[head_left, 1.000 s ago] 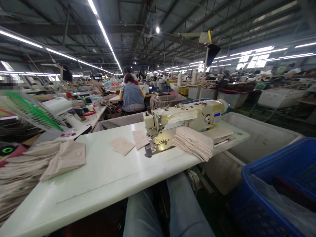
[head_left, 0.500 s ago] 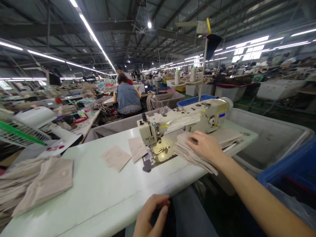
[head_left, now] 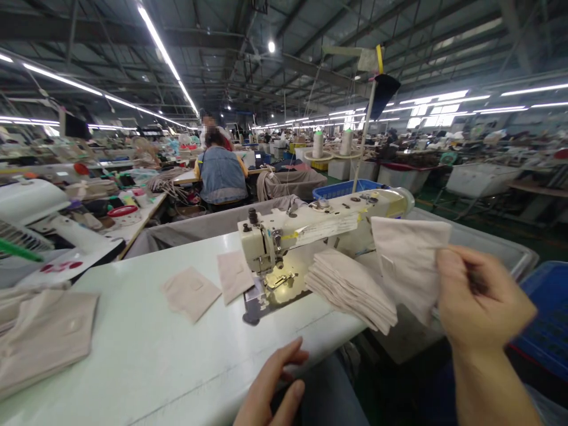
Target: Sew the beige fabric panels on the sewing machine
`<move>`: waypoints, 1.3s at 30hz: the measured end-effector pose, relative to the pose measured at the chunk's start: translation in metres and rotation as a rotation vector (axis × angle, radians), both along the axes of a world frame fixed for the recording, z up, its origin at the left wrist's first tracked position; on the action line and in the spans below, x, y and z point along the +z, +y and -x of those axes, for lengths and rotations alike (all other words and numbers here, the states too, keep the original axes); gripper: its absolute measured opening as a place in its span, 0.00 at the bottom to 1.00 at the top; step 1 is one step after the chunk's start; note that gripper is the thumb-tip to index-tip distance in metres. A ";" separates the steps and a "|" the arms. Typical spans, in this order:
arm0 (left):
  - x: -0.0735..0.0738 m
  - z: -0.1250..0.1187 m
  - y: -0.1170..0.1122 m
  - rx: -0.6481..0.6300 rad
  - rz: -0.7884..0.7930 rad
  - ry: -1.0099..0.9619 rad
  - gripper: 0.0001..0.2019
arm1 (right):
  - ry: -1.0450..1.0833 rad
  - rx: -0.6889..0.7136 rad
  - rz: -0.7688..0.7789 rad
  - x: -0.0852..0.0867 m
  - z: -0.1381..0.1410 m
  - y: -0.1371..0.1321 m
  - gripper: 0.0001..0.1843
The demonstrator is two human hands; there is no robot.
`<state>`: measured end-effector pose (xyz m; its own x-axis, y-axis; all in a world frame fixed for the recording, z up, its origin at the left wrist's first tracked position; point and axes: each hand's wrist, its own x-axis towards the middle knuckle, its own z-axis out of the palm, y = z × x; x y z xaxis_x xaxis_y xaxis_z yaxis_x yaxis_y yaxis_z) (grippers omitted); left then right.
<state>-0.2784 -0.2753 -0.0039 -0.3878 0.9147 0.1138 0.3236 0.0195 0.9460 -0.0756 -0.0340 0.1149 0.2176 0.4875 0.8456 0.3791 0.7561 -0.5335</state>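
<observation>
My right hand (head_left: pixel 483 296) pinches the edge of a beige fabric piece (head_left: pixel 410 257), holding it up to the right of the sewing machine (head_left: pixel 319 216). A small raised tab shows on that piece. Just left of it, a stack of beige fabric pieces (head_left: pixel 350 278) lies beside the needle area. My left hand (head_left: pixel 275 384) hovers by the table's front edge, fingers apart and holding nothing. Two single fabric pieces lie left of the machine: one with a slit-like mark (head_left: pixel 191 293), the other (head_left: pixel 234 276) touching the machine's plate.
A pile of beige fabric (head_left: pixel 48 337) covers the left end of the white table (head_left: pixel 146 355). A white fan (head_left: pixel 33 207) stands far left. Thread cones (head_left: pixel 318 145) rise behind the machine. Blue crates (head_left: pixel 548 313) and grey bins stand at the right. A co-worker (head_left: pixel 222 171) sits ahead.
My right hand has come off the stack and moved right, lifting one fabric piece. My left hand's fingers have straightened slightly. The view has shifted a little.
</observation>
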 end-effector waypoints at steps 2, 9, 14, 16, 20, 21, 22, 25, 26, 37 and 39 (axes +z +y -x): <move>0.019 -0.004 0.010 -0.010 -0.040 -0.082 0.28 | 0.040 0.132 0.166 0.006 -0.008 -0.025 0.12; 0.079 -0.026 0.051 0.021 -0.153 -0.580 0.24 | -0.319 0.598 0.592 -0.043 0.025 -0.073 0.18; 0.054 -0.007 0.047 0.042 -0.008 -0.421 0.22 | -0.384 0.570 0.258 -0.054 0.037 -0.071 0.10; 0.047 -0.005 0.043 -0.018 0.030 -0.295 0.21 | -0.487 0.656 0.127 -0.046 0.043 -0.073 0.08; 0.047 -0.005 0.037 -0.094 0.029 -0.054 0.16 | -0.741 0.900 0.211 -0.035 0.063 -0.079 0.08; 0.049 -0.002 0.034 -0.093 0.062 -0.007 0.16 | -0.751 0.939 0.292 -0.036 0.067 -0.078 0.10; 0.050 0.002 0.031 -0.082 0.112 0.041 0.16 | -0.720 0.948 0.376 -0.037 0.070 -0.076 0.12; 0.052 0.024 0.014 0.005 0.247 0.107 0.16 | -0.500 0.799 0.586 -0.048 0.071 -0.066 0.14; 0.052 0.032 0.008 0.049 0.255 0.068 0.15 | -0.436 0.739 0.629 -0.053 0.069 -0.063 0.15; 0.037 0.049 -0.014 0.490 -0.021 -0.347 0.19 | -0.309 0.717 0.846 -0.088 0.068 -0.071 0.14; 0.032 0.054 -0.015 0.550 0.012 -0.269 0.17 | -0.316 0.751 0.842 -0.090 0.069 -0.072 0.14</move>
